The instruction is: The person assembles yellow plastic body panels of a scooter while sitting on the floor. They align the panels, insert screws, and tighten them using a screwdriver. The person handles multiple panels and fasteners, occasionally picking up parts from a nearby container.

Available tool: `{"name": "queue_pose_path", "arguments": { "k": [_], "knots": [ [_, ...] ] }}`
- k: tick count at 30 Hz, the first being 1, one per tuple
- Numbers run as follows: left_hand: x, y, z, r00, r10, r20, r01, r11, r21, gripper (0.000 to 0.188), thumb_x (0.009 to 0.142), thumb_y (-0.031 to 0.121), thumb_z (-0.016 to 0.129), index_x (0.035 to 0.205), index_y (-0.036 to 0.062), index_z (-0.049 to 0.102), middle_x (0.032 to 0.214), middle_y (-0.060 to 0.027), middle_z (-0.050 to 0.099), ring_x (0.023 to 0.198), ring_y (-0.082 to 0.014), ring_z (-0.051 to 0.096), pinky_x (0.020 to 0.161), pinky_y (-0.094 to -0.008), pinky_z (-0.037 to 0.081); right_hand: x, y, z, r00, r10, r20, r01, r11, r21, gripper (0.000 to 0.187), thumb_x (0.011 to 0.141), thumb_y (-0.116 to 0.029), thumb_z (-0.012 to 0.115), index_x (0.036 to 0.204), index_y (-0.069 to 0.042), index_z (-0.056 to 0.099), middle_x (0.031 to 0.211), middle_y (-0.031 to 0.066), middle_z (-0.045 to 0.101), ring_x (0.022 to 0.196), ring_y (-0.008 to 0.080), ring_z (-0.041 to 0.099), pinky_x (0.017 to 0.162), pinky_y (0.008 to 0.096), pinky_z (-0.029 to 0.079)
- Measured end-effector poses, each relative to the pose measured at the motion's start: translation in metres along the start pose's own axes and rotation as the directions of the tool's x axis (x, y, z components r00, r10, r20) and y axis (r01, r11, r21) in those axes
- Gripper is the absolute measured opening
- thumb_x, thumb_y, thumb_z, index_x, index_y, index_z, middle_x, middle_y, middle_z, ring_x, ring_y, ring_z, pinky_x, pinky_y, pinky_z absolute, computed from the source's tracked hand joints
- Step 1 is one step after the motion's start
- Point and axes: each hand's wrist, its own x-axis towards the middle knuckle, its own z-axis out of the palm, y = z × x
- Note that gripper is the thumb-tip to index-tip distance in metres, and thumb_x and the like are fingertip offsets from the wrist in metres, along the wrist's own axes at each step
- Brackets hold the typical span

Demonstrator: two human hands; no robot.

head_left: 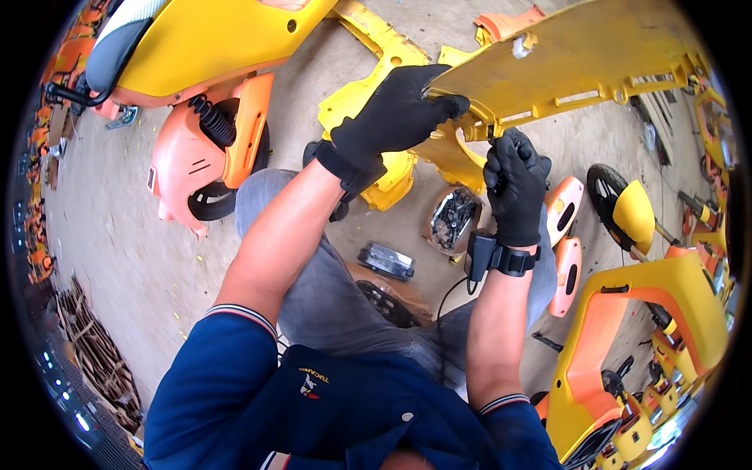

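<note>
A large yellow plastic panel (595,66) with slots along its near edge extends from my hands to the upper right. My gloved left hand (398,110) is closed on its left end, the thumb lying near the edge. Just to the right, my gloved right hand (515,184) is curled with its fingertips pinched at the panel's near edge. A small dark piece shows at those fingertips, too small to name. Under the left hand lies another yellow plastic frame (364,90). Below the hands, a cardboard box (433,237) holds many small black parts.
A yellow and orange scooter body (227,47) with a front wheel stands at left. Between my legs lie a shiny dark block (386,261) and a wheel (384,301). Orange-rimmed covers (565,274), a yellow frame (681,294) and further scooter parts fill the right. Sticks (94,345) lie lower left.
</note>
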Motion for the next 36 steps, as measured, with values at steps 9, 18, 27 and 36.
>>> {"name": "queue_pose_path", "arguments": {
  "k": [9, 18, 27, 36],
  "knots": [
    [0.000, 0.001, 0.002, 1.000, 0.020, 0.000, -0.020, 1.000, 0.017, 0.031, 0.090, 0.022, 0.070, 0.114, 0.0015, 0.069, 0.093, -0.0055, 0.073, 0.080, -0.0101, 0.062, 0.074, -0.0286, 0.050, 0.001, -0.005, -0.007, 1.000, 0.018, 0.021, -0.018, 0.999, -0.028, 0.020, 0.095, -0.011, 0.063, 0.112, 0.000, 0.061, 0.072, 0.0009, 0.057, 0.054, 0.0079, 0.049, 0.050, 0.0191, 0.040],
    [0.001, 0.005, 0.001, 0.999, 0.042, 0.001, -0.042, 0.994, 0.100, 0.033, 0.086, 0.015, 0.072, 0.114, -0.0008, 0.068, 0.094, -0.0158, 0.075, 0.079, -0.0218, 0.070, 0.072, -0.0326, 0.053, 0.001, -0.016, -0.012, 0.998, 0.046, 0.043, -0.037, 0.980, -0.198, 0.015, 0.095, -0.017, 0.066, 0.099, -0.003, 0.063, 0.071, -0.0003, 0.058, 0.054, 0.0071, 0.050, 0.050, 0.0184, 0.040],
    [0.000, 0.001, 0.003, 0.997, 0.078, -0.005, -0.077, 0.990, 0.122, 0.033, 0.088, 0.022, 0.072, 0.112, -0.0006, 0.069, 0.091, -0.0092, 0.074, 0.075, -0.0117, 0.062, 0.070, -0.0287, 0.049, -0.002, -0.029, -0.010, 0.998, 0.063, 0.025, -0.045, 0.891, -0.452, 0.019, 0.095, -0.023, 0.066, 0.093, -0.005, 0.065, 0.068, -0.0038, 0.056, 0.052, 0.0040, 0.049, 0.047, 0.0180, 0.035],
    [0.002, 0.000, 0.004, 0.994, 0.109, 0.000, -0.109, 0.992, 0.065, 0.035, 0.084, 0.016, 0.074, 0.114, -0.0020, 0.067, 0.097, -0.0184, 0.074, 0.084, -0.0260, 0.072, 0.076, -0.0339, 0.054, -0.003, -0.030, -0.008, 0.998, 0.059, 0.028, -0.039, 0.882, -0.470, 0.020, 0.098, -0.024, 0.063, 0.093, -0.004, 0.066, 0.067, -0.0047, 0.055, 0.052, 0.0032, 0.048, 0.047, 0.0181, 0.033]
  ]
}}
